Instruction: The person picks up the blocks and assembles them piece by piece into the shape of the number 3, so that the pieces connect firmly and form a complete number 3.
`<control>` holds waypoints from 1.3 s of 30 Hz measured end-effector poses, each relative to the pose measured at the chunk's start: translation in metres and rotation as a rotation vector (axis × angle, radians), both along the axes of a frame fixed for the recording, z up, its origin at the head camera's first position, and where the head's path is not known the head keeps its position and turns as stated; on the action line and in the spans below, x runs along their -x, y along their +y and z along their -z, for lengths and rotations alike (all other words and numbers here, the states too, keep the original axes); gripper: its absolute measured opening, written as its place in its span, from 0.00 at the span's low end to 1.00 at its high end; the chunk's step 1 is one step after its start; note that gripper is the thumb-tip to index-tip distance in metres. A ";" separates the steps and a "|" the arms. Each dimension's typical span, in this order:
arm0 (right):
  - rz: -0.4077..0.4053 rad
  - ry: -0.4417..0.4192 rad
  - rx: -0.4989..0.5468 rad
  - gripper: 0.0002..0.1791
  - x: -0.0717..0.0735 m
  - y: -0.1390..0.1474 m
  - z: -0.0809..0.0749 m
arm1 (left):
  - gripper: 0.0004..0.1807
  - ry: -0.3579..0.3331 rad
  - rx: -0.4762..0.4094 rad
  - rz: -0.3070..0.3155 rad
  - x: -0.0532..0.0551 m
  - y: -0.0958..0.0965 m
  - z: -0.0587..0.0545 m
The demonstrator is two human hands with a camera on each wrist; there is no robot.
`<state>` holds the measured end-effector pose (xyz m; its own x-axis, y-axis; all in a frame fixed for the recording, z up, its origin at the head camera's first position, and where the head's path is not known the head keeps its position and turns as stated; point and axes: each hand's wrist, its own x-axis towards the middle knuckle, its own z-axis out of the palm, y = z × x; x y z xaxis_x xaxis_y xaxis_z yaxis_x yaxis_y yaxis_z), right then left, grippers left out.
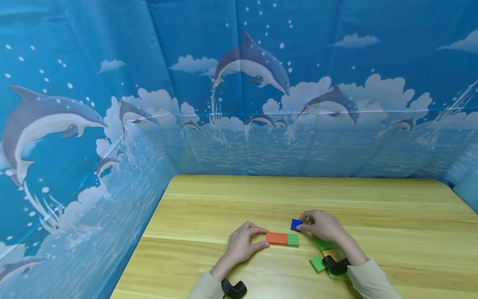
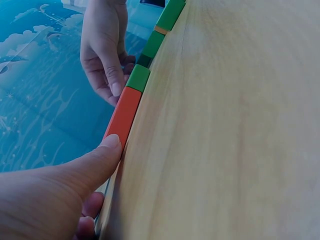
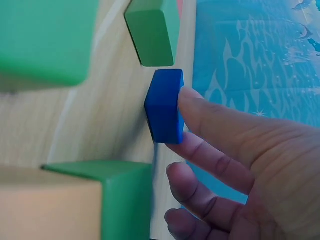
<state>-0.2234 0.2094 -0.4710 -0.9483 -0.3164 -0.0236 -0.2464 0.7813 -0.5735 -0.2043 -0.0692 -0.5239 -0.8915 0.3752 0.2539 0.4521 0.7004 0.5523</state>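
My left hand (image 1: 240, 245) holds the left end of a red-orange rectangular block (image 1: 276, 238) between thumb and forefinger. A small green block (image 1: 293, 240) lies end to end with it, on its right side. In the left wrist view, the thumb presses on the near end of the red block (image 2: 124, 112). Behind and to the right of this row, my right hand (image 1: 324, 226) pinches a small blue block (image 1: 296, 224). The right wrist view shows thumb and forefinger on the blue block (image 3: 165, 106), the other fingers loosely curled.
Under and beside my right forearm lies a group of blocks: a green one (image 1: 318, 263) at the left, another green one (image 1: 324, 244) and an orange one (image 1: 331, 252), partly hidden. The wooden table (image 1: 209, 203) meets a dolphin-printed curtain (image 1: 239, 145) at its far edge.
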 end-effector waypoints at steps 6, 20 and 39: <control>-0.029 -0.007 0.008 0.12 0.001 0.000 0.001 | 0.22 -0.007 -0.001 -0.001 0.000 0.000 -0.001; -0.075 -0.007 -0.001 0.12 -0.001 0.001 0.000 | 0.22 0.018 -0.001 0.002 0.001 -0.001 0.000; -0.048 0.049 0.023 0.19 -0.010 -0.001 -0.006 | 0.22 -0.002 0.003 0.007 0.000 -0.001 -0.002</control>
<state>-0.2138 0.2083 -0.4647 -0.9318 -0.3618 0.0301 -0.3115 0.7543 -0.5779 -0.2044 -0.0700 -0.5217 -0.8894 0.3822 0.2508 0.4558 0.6989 0.5512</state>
